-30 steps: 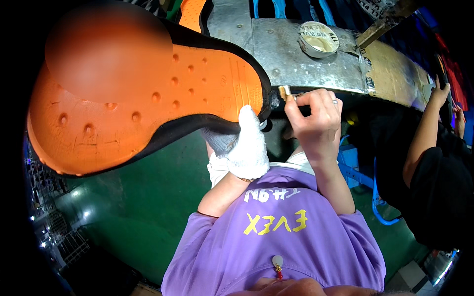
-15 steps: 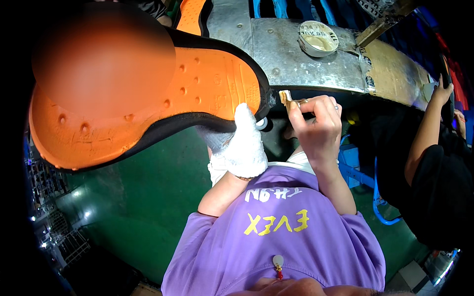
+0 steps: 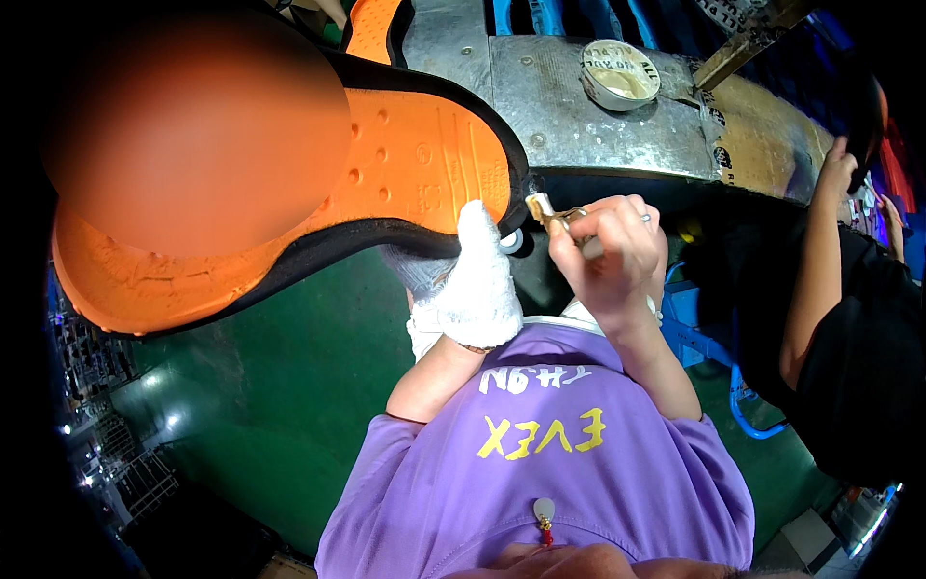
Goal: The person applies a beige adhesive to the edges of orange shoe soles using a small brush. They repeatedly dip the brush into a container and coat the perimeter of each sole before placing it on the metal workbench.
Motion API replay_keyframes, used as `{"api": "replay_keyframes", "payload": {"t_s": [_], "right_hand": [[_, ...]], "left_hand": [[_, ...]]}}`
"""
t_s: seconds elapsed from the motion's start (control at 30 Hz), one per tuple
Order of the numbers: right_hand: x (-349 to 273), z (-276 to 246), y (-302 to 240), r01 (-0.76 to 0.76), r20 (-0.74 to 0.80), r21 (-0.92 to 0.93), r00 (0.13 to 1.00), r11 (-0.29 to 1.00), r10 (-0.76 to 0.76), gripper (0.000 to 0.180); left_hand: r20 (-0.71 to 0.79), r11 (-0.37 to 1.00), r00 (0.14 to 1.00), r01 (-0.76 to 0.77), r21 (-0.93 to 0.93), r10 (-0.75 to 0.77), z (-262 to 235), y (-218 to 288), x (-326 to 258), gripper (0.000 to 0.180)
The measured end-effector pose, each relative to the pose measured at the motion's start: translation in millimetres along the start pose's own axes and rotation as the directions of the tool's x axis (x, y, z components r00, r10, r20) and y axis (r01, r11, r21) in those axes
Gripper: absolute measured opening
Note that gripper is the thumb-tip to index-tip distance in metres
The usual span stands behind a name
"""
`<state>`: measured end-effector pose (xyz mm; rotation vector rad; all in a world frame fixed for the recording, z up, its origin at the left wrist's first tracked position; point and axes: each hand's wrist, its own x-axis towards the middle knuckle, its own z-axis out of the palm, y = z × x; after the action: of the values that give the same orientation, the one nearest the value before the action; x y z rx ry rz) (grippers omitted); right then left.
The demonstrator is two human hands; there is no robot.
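Observation:
A large orange shoe sole (image 3: 415, 159) with a black rim fills the upper left; part of its surface is blurred. My left hand (image 3: 480, 280), in a white glove, is closed around its narrow end, thumb on the orange face and fingers hidden underneath. Bare and pinched, my right hand (image 3: 612, 253) holds a small short brush (image 3: 540, 206) with a pale tip. That tip is close to the sole's black rim at the narrow end; whether they touch, I cannot tell.
On the metal bench (image 3: 559, 125) ahead stands a white bowl (image 3: 622, 77) of pale liquid. Another orange sole (image 3: 371, 31) lies at the far left of it. Cardboard (image 3: 772, 145) covers the bench's right part. At right are a co-worker's arm (image 3: 818, 261) and a blue stool (image 3: 704, 338).
My right hand has moved left and slightly down, bringing the brush nearer the sole's rim. The sole has shifted a little, still in my left hand. The co-worker's arm has moved left.

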<state>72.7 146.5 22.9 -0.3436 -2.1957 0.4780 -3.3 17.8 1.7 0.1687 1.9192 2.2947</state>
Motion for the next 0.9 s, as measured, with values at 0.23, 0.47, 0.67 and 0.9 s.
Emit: {"api": "replay_keyframes", "payload": {"t_s": [0.23, 0.47, 0.67, 0.9], "right_hand": [[2, -7, 10, -0.035, 0.001, -0.068, 0.999, 0.997, 0.035, 0.021], [1, -5, 9, 0.01, 0.025, -0.042, 1.0, 0.999, -0.009, 0.022], [13, -10, 9, -0.002, 0.033, 0.01, 0.999, 1.0, 0.002, 0.023], [29, -9, 4, -0.026, 0.123, -0.042, 0.992, 0.999, 0.031, 0.023]], "left_hand": [[0.169, 0.981, 0.966, 0.192, 0.037, -0.196, -23, -19, 5, 0.042], [0.129, 0.804, 0.861, 0.507, -0.311, -0.492, -3, 22, -2, 0.04], [-0.028, 0.977, 0.988, 0.145, -0.156, -0.151, 6, 18, -3, 0.033], [0.02, 0.985, 0.993, 0.118, -0.129, -0.117, 5, 9, -8, 0.032]]}}
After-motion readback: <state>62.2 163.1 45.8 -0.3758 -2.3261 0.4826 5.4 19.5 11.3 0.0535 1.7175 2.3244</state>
